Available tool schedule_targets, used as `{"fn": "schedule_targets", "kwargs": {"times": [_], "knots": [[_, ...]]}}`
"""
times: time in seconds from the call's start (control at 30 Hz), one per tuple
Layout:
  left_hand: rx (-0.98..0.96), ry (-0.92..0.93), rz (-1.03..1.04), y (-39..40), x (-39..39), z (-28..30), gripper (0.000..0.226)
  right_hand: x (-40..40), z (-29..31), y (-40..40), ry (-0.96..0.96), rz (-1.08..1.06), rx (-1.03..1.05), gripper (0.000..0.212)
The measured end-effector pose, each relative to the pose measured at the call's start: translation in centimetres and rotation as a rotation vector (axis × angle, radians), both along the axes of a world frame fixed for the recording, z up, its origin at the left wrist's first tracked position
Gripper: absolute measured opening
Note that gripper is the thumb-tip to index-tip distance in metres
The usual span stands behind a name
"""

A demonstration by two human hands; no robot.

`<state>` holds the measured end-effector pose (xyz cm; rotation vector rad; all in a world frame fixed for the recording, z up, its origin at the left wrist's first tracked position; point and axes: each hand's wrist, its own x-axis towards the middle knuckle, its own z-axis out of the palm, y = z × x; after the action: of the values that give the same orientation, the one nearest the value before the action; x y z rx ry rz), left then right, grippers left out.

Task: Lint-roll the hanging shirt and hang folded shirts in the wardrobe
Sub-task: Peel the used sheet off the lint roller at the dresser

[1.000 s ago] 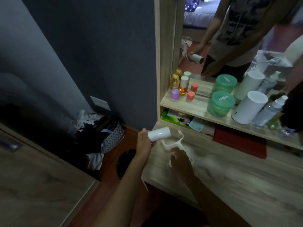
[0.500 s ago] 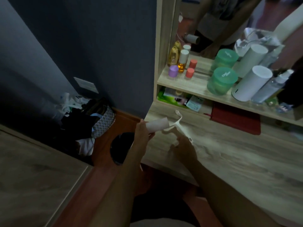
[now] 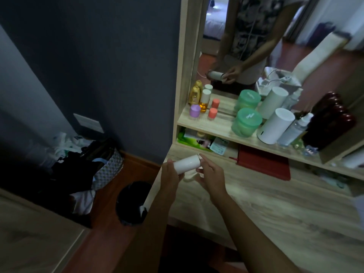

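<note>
Both hands clasp the lint roller (image 3: 187,164); left hand (image 3: 171,175) grips its base; right hand (image 3: 211,175) its tip.

Head cam is looking down-fwd, close over hands (image 3: 197,174) at 6 o'clock; desk (image 3: 275,203) at 4, mirror (image 3: 256,36) at 1.

Bare forearms, patterned short-sleeved top

Both forearms are bare from the bottom edge of the view to the wrists, with no sleeve, watch, bracelet or glove on the left hand (image 3: 171,175) or the right hand (image 3: 211,176), and no ring can be made out on the fingers (image 3: 202,159). The mirror (image 3: 246,46) reflects the person's torso in a loose, short-sleeved top (image 3: 254,24) with a dark-and-light blotchy print over the chest and a plain pale lower part; a thin white cord (image 3: 248,36) hangs down its front.
</note>
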<state>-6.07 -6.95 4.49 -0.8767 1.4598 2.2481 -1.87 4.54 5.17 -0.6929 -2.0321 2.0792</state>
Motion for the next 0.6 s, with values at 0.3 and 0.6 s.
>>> {"fn": "schedule_targets", "kwargs": {"times": [0.3,0.6], "knots": [[0.039,0.097,-0.003,0.5,0.0,0.4,0.04,-1.0,0.0,-1.2,0.126,-0.058,0.109,0.032],[0.014,0.141,-0.006,0.1,-0.5,0.6,0.038,-1.7,0.0,-1.0,0.046,0.062,0.111,0.037]]}}
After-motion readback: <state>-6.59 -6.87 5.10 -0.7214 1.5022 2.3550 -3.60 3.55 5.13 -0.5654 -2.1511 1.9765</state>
